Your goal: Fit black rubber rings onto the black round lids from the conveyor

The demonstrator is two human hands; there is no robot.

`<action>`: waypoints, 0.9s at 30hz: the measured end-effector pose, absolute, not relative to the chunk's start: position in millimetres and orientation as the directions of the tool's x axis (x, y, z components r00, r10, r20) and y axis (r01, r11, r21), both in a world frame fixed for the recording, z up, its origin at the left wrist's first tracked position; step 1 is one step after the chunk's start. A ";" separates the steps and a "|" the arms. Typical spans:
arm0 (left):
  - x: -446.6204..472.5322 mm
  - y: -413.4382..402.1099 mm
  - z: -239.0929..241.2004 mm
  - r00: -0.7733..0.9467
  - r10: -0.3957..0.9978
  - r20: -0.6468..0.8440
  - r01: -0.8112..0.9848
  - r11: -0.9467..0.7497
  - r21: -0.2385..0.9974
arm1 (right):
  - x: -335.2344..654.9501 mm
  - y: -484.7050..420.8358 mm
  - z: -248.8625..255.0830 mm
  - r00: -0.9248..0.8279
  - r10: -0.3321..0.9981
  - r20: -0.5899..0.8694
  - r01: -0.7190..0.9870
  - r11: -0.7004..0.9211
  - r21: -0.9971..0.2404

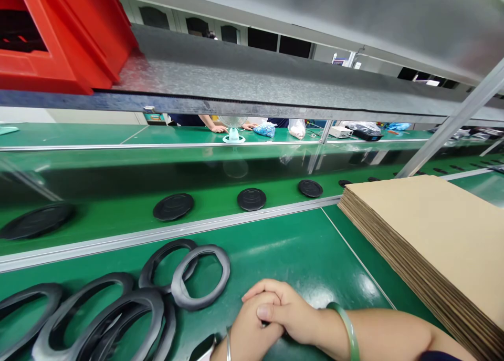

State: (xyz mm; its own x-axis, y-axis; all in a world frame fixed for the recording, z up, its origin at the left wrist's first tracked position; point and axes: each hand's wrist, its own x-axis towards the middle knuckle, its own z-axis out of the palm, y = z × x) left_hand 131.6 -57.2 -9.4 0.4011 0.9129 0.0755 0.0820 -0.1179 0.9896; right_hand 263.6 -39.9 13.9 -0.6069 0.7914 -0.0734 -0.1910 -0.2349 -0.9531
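My left hand (254, 324) and my right hand (289, 311) are clasped together above the green tabletop at the bottom of the view. The right fingers fold over the left hand, and no object shows between them. A silver bracelet (228, 344) and part of a watch (203, 349) are on my left wrist; a pale green bangle (346, 329) circles my right forearm. Left of my hands lie several black rings, some overlapping. The nearest grey-black ring (181, 294) leans on another black ring (145, 270) and is apart from my hands.
Beyond a metal rail (118, 238), a green conveyor belt (214, 206) carries black discs (252, 199). Flat cardboard sheets (429, 203) are stacked at right. A red bin (79, 40) sits on the overhead shelf (236, 77). Across the line, a person's hand (218, 128) rests near a small fan (233, 135).
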 end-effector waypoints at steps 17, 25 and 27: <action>132.2 -56.3 -9.3 0.407 0.907 0.105 0.087 -0.153 0.984 | 264.0 -40.6 13.9 -0.616 0.780 -0.114 -0.172 -0.274 -0.946; 131.7 -61.3 -7.2 0.456 0.882 0.121 0.172 -0.220 0.960 | 266.0 -38.4 21.0 -0.633 0.767 -0.106 -0.207 -0.300 -0.931; 131.9 -63.3 -8.6 0.458 0.882 0.110 0.197 -0.221 0.955 | 265.7 -38.3 19.5 -0.644 0.753 -0.136 -0.231 -0.361 -0.904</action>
